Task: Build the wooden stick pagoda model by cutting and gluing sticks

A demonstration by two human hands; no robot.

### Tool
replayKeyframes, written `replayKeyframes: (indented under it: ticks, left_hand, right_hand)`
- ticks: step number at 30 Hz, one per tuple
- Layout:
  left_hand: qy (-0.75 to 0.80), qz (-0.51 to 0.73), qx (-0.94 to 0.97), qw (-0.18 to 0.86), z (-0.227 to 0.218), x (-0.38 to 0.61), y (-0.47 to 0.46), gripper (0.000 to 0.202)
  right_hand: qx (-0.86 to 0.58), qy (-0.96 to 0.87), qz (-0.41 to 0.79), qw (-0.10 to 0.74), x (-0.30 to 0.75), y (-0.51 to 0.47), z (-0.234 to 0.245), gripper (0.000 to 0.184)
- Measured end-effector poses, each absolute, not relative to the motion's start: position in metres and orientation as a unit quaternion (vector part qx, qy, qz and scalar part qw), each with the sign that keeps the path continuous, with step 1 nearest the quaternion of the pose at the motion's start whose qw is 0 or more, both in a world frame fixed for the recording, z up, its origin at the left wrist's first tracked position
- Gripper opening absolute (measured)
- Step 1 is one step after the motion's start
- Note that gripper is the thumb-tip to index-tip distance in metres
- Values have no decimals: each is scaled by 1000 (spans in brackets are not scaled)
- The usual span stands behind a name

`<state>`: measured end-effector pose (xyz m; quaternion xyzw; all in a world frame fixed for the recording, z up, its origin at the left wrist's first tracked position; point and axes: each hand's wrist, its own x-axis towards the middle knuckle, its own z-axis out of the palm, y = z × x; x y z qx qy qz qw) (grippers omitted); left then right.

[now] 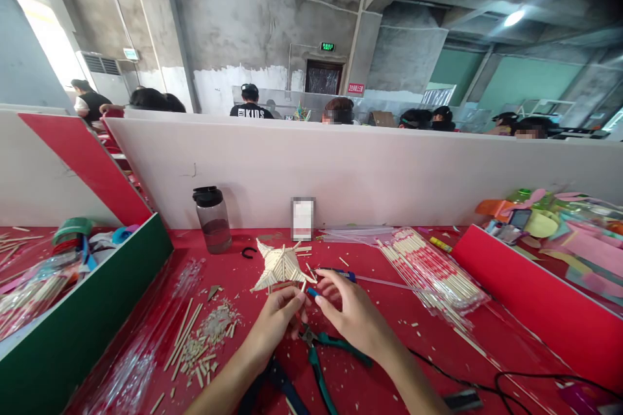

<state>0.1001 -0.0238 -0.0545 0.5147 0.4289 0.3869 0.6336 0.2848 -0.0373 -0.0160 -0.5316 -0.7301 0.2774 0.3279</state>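
A star-shaped piece built from pale wooden sticks [282, 266] lies on the red table in front of my hands. My left hand [282, 311] is closed, its thumb and fingers pinching a short wooden stick [304, 286] close to the star's lower right point. Opposite it, my right hand [348, 305] has thumb and forefinger apart, its thumb tip beside a small blue piece [313, 292]. Behind that hand lies a blue glue gun [344, 274], partly hidden, with a clear glue stick [389, 283] trailing right. Green-handled pliers [316, 353] rest below my hands.
Cut stick scraps [199, 343] cover the left side near clear plastic wrapping [141, 350]. Bundled sticks [433, 266] lie right. A dark bottle [213, 224] stands at the back by a white partition [370, 175]. Green [97, 311] and red [540, 305] dividers flank the table; a black cable [452, 373] lies right.
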Motion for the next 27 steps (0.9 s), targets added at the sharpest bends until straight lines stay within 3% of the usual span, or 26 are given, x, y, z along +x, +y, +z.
replayKeyframes:
  ticks: [3,13,27]
  left_hand:
    - [425,401,493,644,-57,105,-22,47]
    - [416,409,479,656,-59,109,-20,40]
    - [418,420,483,645,-62,110,-19,43]
  right_hand:
    - [-502,-735,321,323,283,-23,-6,46]
    - [-467,-755,324,326,275,-4,-3,26]
    - [-474,-763,306,316,276,-6,-1,29]
